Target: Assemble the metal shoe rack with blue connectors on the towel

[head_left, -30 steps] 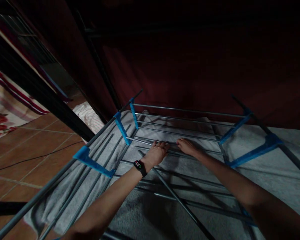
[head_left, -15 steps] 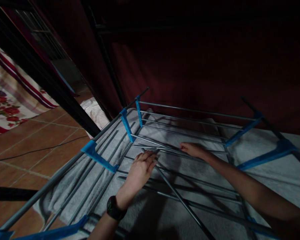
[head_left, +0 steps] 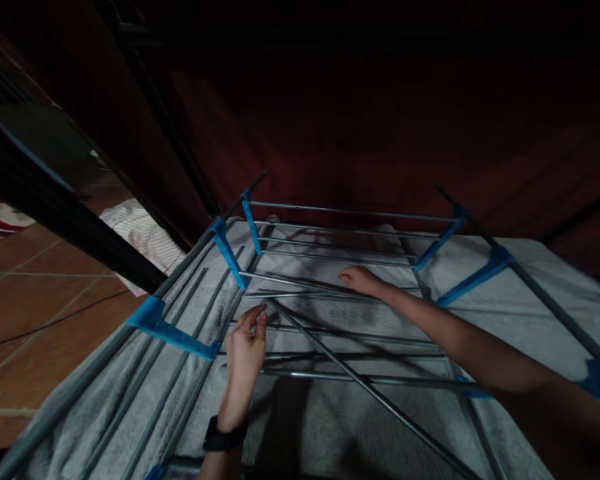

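Low over the blue-and-grey metal rack (head_left: pixel 173 338), my left hand (head_left: pixel 246 343) has loosely curled fingers with a gap beside the thumb, and nothing shows in it. Its fingertips are near the upper end of a loose diagonal metal tube (head_left: pixel 347 369), which slants across the rack toward the bottom right. My right hand (head_left: pixel 361 279) is closed on a thin metal rod (head_left: pixel 290 279) whose left end meets a blue plastic bracket (head_left: pixel 229 253). Its fingertips are partly hidden. More rods lie crosswise below both hands.
A grey blanket (head_left: pixel 325 427) lies under the rack. Dark red cloth (head_left: pixel 355 133) hangs behind it. At left are a dark post (head_left: pixel 80 213), a striped cloth (head_left: pixel 145 233) and the tiled floor (head_left: pixel 45 313) with a cable across it.
My left hand has come away from the diagonal tube's upper end, leftward and nearer me, its fingers loosening. The right hand stays at the rod. The view has swung to the right.
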Motion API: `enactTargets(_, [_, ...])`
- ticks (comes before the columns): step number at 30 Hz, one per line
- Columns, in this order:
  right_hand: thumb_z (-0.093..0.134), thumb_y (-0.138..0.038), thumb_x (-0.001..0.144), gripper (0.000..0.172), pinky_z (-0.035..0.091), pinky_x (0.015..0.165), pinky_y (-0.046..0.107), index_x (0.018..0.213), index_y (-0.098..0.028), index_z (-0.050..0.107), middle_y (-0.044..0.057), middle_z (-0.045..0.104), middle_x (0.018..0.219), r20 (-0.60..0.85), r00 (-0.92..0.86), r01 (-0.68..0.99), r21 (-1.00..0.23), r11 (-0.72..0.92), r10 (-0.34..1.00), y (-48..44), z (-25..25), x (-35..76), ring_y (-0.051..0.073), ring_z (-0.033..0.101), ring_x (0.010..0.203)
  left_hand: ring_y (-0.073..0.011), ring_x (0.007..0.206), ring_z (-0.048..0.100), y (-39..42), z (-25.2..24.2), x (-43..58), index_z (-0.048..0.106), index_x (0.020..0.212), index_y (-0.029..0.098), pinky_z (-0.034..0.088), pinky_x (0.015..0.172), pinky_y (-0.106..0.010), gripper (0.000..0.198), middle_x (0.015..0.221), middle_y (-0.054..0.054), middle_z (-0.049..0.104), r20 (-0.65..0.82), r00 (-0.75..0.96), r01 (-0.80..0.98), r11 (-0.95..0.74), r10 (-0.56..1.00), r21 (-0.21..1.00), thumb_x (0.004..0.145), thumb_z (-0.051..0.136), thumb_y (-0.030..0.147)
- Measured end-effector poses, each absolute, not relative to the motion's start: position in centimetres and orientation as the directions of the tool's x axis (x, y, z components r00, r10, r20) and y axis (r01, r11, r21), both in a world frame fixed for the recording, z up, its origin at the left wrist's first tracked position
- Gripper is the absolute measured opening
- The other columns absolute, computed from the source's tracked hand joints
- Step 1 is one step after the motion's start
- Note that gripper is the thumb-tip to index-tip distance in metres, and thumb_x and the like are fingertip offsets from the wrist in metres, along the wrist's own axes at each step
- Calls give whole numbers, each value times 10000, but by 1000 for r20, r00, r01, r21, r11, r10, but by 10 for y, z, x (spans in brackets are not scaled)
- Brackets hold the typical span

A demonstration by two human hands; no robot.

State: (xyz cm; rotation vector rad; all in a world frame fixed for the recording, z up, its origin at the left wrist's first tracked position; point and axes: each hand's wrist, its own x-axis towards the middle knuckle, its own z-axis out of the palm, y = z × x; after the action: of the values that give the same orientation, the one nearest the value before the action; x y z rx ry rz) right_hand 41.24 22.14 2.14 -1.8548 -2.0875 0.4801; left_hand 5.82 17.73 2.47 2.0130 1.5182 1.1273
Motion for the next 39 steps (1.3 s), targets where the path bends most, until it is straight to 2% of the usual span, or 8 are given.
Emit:
enactTargets(5, [466, -101, 963, 331, 459, 985, 305, 1105, -160, 760, 106, 722, 1160, 102, -110, 914, -382, 140, 989, 181, 55, 380, 203, 651, 1092, -264, 1155, 684, 182, 3, 67, 716, 1202, 155, 551, 1038, -427, 389, 1235, -135, 721, 361, 253, 634, -435, 898, 639, 950, 423, 203])
enactTargets(10, [457, -99, 953, 348, 433, 1027, 351, 1130, -181, 746, 98, 706, 1192, 51, -173, 937, -298, 180, 984, 135, 60, 343, 221, 645, 1112, -260, 1380, 537, 174, -4, 86, 646, 1359, 185, 448, 1166, -486, 591, 1444, -99, 617, 278, 603, 604, -655, 748, 454, 877, 349, 16])
enactTargets(15, [448, -112, 948, 350, 440, 1011, 332, 1127, -189, 739, 89, 705, 1236, -109, -80, 958, -283, 46, 991, 118, 51, 336, 215, 652, 1118, -306, 1332, 572, 168, 10, 108, 686, 1281, 200, 359, 1183, -602, 449, 1356, -122, 675, 129, 710, 637, -709, 693, 304, 935, 427, 80])
enactTargets(17, [463, -123, 941, 341, 447, 989, 306, 1144, -183, 730, 90, 709, 1237, -162, 0, 964, -261, -43, 987, 117, 49, 342, 214, 644, 1142, -299, 1258, 621, 168, 17, 111, 717, 1203, 197, 340, 1191, -592, 385, 1277, -126, 710, 135, 711, 646, -717, 690, 263, 941, 453, 97])
enactTargets(20, [458, -136, 947, 366, 445, 989, 295, 1208, -188, 709, 96, 689, 1304, -240, 137, 962, -198, -186, 961, 116, 49, 356, 217, 628, 1196, -299, 1167, 655, 171, 24, 107, 734, 1152, 189, 409, 1135, -531, 318, 1195, -130, 728, 170, 726, 632, -744, 666, 217, 946, 498, 134])
enactTargets(25, [460, -147, 944, 354, 476, 924, 309, 1150, -176, 746, 125, 723, 1248, -318, 211, 955, -136, -264, 924, 105, 52, 374, 253, 676, 1130, -269, 1092, 678, 171, 28, 96, 733, 1138, 209, 493, 994, -405, 275, 1138, -100, 744, 1, 745, 647, -723, 667, 242, 944, 545, 157])
enactTargets(32, [515, -184, 941, 303, 470, 882, 248, 1106, -214, 767, 68, 759, 1182, -289, 157, 956, -196, -219, 944, 89, 93, 394, 223, 689, 1095, -232, 1046, 696, 154, 45, 96, 746, 1075, 228, 499, 933, -332, 213, 1085, -76, 751, -107, 733, 669, -683, 672, 294, 929, 601, 172])
enactTargets(39, [494, -237, 983, 323, 484, 967, 307, 1202, -207, 729, 87, 715, 1273, -76, 58, 975, -208, -73, 995, 17, 183, 382, 240, 675, 1128, -257, 1100, 677, 130, 68, 89, 745, 1124, 236, 476, 1004, -390, 234, 1112, -71, 750, 104, 795, 549, -782, 597, 295, 969, 570, 227])
